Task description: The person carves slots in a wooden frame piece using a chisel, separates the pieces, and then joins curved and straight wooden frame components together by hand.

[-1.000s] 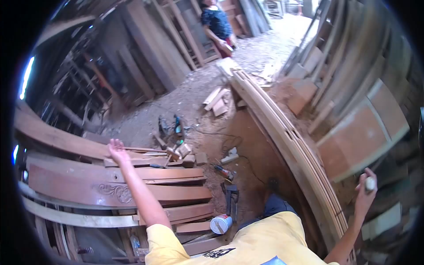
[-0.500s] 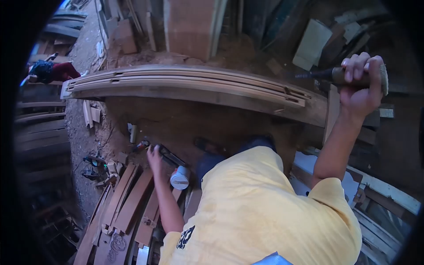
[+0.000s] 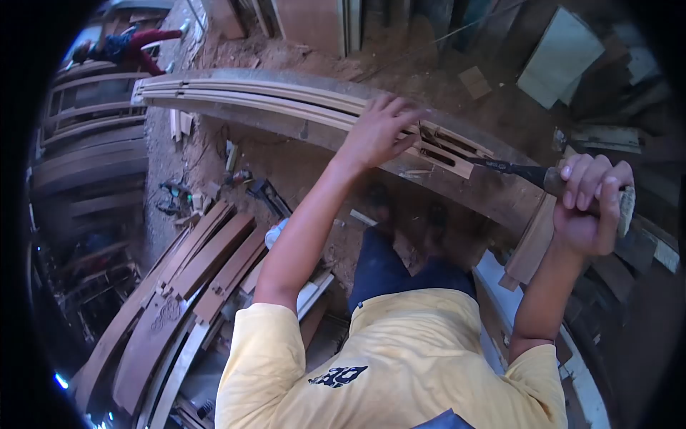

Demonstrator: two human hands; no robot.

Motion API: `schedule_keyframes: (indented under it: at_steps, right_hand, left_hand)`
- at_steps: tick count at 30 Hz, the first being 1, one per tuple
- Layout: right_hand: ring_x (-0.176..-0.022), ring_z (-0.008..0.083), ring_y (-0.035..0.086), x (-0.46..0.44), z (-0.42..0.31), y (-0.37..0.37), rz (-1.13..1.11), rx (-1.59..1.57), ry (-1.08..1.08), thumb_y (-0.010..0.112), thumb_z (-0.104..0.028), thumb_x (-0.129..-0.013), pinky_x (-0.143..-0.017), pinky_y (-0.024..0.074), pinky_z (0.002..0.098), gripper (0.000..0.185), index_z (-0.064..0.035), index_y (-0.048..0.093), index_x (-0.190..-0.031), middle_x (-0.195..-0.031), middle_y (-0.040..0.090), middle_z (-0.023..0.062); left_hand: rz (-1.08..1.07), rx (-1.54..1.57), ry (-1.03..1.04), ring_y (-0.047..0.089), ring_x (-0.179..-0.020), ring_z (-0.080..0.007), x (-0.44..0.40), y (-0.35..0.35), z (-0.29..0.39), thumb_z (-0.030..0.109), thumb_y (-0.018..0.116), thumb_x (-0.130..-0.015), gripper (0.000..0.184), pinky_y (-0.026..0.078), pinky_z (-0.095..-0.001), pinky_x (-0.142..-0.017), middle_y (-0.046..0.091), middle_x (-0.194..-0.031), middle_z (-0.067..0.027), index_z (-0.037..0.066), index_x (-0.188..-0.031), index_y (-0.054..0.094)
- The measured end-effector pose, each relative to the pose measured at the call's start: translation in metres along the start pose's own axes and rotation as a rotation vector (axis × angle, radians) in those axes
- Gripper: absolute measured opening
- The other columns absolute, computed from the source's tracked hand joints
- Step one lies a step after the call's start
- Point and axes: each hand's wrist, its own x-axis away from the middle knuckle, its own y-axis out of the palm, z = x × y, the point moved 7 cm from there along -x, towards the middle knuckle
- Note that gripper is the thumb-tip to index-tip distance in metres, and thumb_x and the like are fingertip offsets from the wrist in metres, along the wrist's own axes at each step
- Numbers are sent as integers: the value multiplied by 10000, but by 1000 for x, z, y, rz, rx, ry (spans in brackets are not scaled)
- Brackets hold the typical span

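Observation:
My right hand (image 3: 592, 204) is closed around the handle of a chisel (image 3: 522, 171), its dark blade pointing left. The blade's tip is close to the right end of the wooden strips (image 3: 307, 106); I cannot tell whether it touches them. These long, pale strips lie side by side on a narrow workbench (image 3: 493, 187) and have slots cut near their right end. Over the strips, just left of the slots, my left hand (image 3: 380, 132) lies with its fingers apart. Its palm hides part of the wood underneath.
Curved boards (image 3: 221, 264) are piled at lower left, beside a white container (image 3: 276, 233) partly behind my left arm. Tools (image 3: 175, 196) lie on the dirt floor. A pale panel (image 3: 559, 57) leans at upper right. Another person (image 3: 128, 48) is at far upper left.
My left hand has risen from near the floor at lower left onto the strips. The chisel in my right hand has come down towards the strips' right end. The view has shifted.

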Motion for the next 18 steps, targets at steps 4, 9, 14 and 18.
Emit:
schedule_keyframes:
  at_steps: [4, 9, 14, 18]
  right_hand:
    - [-553, 136, 452, 10, -3, -26, 8, -49, 3, 517, -146, -981, -728, 437, 348, 149, -90, 462, -855, -640, 464, 31]
    - [-560, 139, 468, 9, -8, -34, -37, -53, -8, 524, -150, -981, -736, 440, 355, 142, -88, 463, -869, -652, 477, 39]
    - [-564, 140, 473, 3, 1, -23, -150, -47, -30, 534, -169, -978, -740, 445, 361, 140, -87, 465, -887, -660, 483, 39]
    - [-570, 147, 478, 3, 16, -15, -264, 16, -61, 531, -195, -983, -758, 450, 374, 138, -91, 473, -914, -679, 492, 42]
  left_hand:
    - [-185, -78, 46, 583, -1156, -329, -6, 36, 1, 199, 719, -888, 240, 461, -490, -982, 654, -1111, -67, 131, -1119, 720]
    - [-244, 163, -7, 635, -1085, -339, -22, 45, -32, 140, 721, -872, 186, 541, -433, -881, 678, -1106, -90, 94, -1052, 726]
    - [504, -91, -161, 636, -1106, -295, -33, -55, -83, 19, 672, -891, 394, 548, -381, -879, 657, -1206, -159, 154, -1257, 729]
    - [528, -383, -194, 671, -999, -203, -2, -76, -111, 87, 668, -947, 368, 542, -339, -875, 676, -1227, -103, 200, -1291, 733]
